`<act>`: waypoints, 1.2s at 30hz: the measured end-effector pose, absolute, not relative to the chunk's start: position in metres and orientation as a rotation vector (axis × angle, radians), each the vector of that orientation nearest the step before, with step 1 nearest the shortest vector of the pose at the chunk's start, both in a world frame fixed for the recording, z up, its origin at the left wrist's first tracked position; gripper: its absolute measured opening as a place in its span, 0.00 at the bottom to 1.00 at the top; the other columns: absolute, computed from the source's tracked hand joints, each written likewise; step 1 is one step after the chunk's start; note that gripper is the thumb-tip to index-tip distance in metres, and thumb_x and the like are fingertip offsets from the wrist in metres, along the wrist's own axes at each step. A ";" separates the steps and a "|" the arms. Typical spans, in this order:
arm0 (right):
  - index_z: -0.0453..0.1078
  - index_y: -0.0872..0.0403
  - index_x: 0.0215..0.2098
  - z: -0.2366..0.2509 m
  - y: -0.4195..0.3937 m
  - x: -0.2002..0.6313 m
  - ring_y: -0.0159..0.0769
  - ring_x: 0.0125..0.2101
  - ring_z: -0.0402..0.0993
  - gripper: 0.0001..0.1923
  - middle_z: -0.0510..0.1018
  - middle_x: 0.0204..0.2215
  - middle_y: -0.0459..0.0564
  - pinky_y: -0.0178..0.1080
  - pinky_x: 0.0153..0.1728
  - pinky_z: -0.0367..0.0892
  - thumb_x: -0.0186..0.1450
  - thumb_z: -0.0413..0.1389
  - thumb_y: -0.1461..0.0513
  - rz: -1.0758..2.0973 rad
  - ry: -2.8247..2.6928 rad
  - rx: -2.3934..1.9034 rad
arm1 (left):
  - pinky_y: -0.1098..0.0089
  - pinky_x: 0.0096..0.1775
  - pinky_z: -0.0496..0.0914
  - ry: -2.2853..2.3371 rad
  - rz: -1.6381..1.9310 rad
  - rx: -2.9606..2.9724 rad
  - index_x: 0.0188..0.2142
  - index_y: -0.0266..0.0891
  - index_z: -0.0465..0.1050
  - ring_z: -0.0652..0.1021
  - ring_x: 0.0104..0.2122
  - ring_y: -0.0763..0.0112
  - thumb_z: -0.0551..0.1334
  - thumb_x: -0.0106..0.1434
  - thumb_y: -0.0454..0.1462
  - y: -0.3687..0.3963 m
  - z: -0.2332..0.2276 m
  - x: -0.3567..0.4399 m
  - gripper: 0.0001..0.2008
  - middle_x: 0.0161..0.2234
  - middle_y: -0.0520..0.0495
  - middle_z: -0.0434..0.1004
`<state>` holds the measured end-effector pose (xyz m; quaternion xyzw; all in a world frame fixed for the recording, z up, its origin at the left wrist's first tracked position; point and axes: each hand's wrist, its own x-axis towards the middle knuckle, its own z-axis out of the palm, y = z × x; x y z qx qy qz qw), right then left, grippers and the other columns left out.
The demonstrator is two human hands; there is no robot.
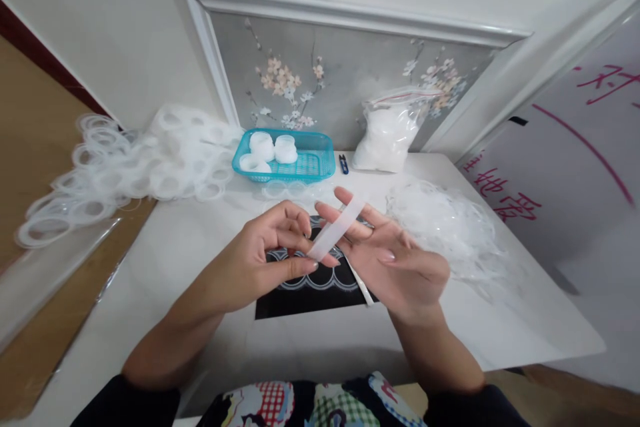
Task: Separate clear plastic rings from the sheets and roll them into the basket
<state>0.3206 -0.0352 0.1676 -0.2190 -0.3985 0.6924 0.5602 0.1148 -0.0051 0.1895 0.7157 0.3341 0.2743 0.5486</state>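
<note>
A translucent white plastic ring (336,232), seen nearly edge-on as a tilted band, is between my hands above the worktop. My left hand (273,247) is closed on its lower end, thumb below and fingers at the band. My right hand (395,253) has its fingers stretched out and spread, palm up, with the upper part of the band crossing in front of them. Whether any fingers pass through the ring is hard to make out. Below lies a black sheet (280,305) with joined white ring outlines, and a slim white tool (361,283) rests on it.
A blue basket (327,160) holding stacked white rings (286,149) stands at the back. Linked ring sheets (170,153) pile up at left. Clear plastic scraps (445,230) lie at right. Blue thread snips (344,164) and a filled zip bag (385,137) are near the wall.
</note>
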 end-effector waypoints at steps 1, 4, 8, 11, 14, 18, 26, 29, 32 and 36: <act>0.75 0.47 0.49 0.167 -0.035 0.322 0.55 0.63 0.57 0.22 0.76 0.53 0.50 0.62 0.65 0.45 0.55 0.61 0.55 1.592 -0.987 -0.531 | 0.68 0.40 0.70 0.826 0.633 1.760 0.43 0.40 0.67 0.77 0.36 0.68 0.63 0.63 0.38 -0.006 0.188 0.115 0.10 0.35 0.49 0.79; 0.79 0.43 0.39 0.164 -0.036 0.324 0.49 0.62 0.61 0.11 0.83 0.39 0.45 0.58 0.66 0.45 0.60 0.58 0.57 1.366 -1.260 -0.638 | 0.62 0.43 0.69 1.054 0.650 2.071 0.47 0.42 0.70 0.75 0.39 0.65 0.59 0.65 0.36 -0.011 0.184 0.118 0.11 0.40 0.46 0.75; 0.79 0.39 0.31 0.158 -0.036 0.316 0.48 0.53 0.69 0.15 0.82 0.30 0.39 0.61 0.66 0.33 0.56 0.55 0.67 0.861 -1.690 -0.907 | 0.57 0.48 0.68 1.097 0.759 2.169 0.61 0.47 0.65 0.72 0.43 0.62 0.55 0.64 0.32 -0.013 0.185 0.114 0.26 0.42 0.45 0.72; 0.79 0.38 0.36 0.157 -0.035 0.310 0.51 0.54 0.68 0.22 0.82 0.31 0.38 0.63 0.65 0.23 0.52 0.53 0.70 0.609 -1.797 -1.057 | 0.60 0.49 0.68 0.754 0.764 1.862 0.57 0.48 0.70 0.74 0.43 0.63 0.61 0.62 0.35 -0.010 0.192 0.105 0.23 0.42 0.46 0.75; 0.77 0.37 0.45 0.157 -0.035 0.309 0.52 0.58 0.65 0.28 0.83 0.40 0.38 0.65 0.64 0.26 0.53 0.53 0.71 0.546 -1.751 -1.074 | 0.65 0.41 0.69 0.622 0.741 1.624 0.41 0.44 0.80 0.75 0.36 0.66 0.65 0.60 0.37 -0.007 0.200 0.100 0.10 0.35 0.48 0.77; 0.68 0.36 0.58 0.156 -0.039 0.308 0.49 0.66 0.53 0.34 0.76 0.53 0.38 0.65 0.65 0.28 0.57 0.52 0.72 0.584 -1.639 -0.960 | 0.70 0.33 0.65 0.711 0.745 1.615 0.31 0.43 0.82 0.72 0.30 0.71 0.67 0.59 0.35 -0.007 0.205 0.102 0.04 0.26 0.50 0.75; 0.69 0.37 0.57 0.156 -0.047 0.305 0.52 0.69 0.42 0.31 0.75 0.54 0.39 0.68 0.65 0.27 0.59 0.55 0.70 0.652 -1.486 -0.920 | 0.70 0.32 0.64 0.718 0.715 1.753 0.35 0.47 0.83 0.68 0.29 0.70 0.67 0.61 0.41 -0.007 0.201 0.101 0.05 0.25 0.50 0.76; 0.70 0.38 0.56 0.158 -0.048 0.304 0.52 0.68 0.43 0.30 0.76 0.53 0.40 0.68 0.65 0.29 0.59 0.55 0.70 0.650 -1.470 -0.924 | 0.70 0.32 0.64 0.719 0.711 1.770 0.35 0.49 0.83 0.68 0.29 0.70 0.67 0.61 0.41 -0.006 0.200 0.099 0.05 0.25 0.51 0.77; 0.72 0.37 0.54 0.161 -0.050 0.302 0.52 0.67 0.49 0.27 0.78 0.50 0.42 0.67 0.66 0.37 0.60 0.56 0.68 0.638 -1.424 -0.928 | 0.70 0.31 0.64 0.721 0.708 1.782 0.35 0.49 0.83 0.68 0.29 0.70 0.67 0.61 0.42 -0.004 0.201 0.099 0.05 0.25 0.51 0.77; 0.75 0.36 0.49 0.156 -0.041 0.303 0.50 0.57 0.67 0.21 0.81 0.45 0.43 0.62 0.61 0.56 0.61 0.59 0.66 0.663 -1.353 -1.007 | 0.70 0.33 0.66 0.707 0.714 1.891 0.36 0.47 0.82 0.69 0.31 0.70 0.66 0.63 0.40 -0.005 0.199 0.105 0.05 0.27 0.51 0.78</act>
